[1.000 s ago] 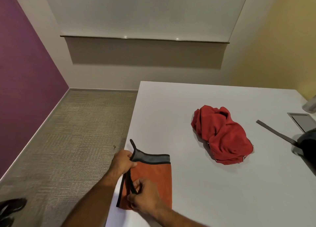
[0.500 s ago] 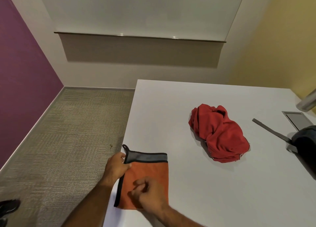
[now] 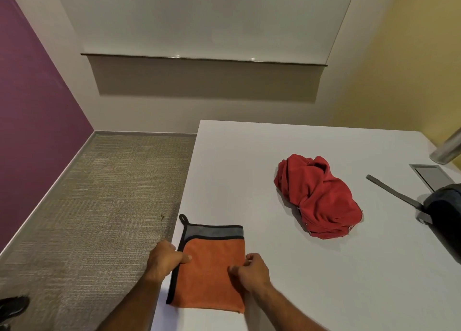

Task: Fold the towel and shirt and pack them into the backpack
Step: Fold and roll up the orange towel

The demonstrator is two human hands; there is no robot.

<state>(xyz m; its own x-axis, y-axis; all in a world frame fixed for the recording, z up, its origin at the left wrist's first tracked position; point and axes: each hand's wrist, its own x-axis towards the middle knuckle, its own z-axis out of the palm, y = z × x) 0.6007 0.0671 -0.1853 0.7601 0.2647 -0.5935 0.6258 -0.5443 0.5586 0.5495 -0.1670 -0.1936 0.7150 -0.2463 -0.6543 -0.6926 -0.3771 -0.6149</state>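
Note:
An orange towel [image 3: 209,268] with a grey band and black trim lies folded flat at the near left corner of the white table [image 3: 324,268]. My left hand [image 3: 163,259] rests at its left edge, thumb on the cloth. My right hand [image 3: 250,272] pinches the towel's right edge. A crumpled red shirt [image 3: 318,206] sits in a heap further right on the table. The dark backpack [image 3: 442,213] shows only partly at the right edge, with a grey strap [image 3: 391,189] stretched toward the shirt.
The table's left edge drops to a carpeted floor [image 3: 99,206]. A grey flap panel [image 3: 429,174] is set in the table at the far right, near a metal pole [image 3: 449,147]. A black shoe [image 3: 12,305] is at the lower left.
My right hand moved from the towel's left side across to its right edge. The left hand slid down the left edge. The towel now lies flatter.

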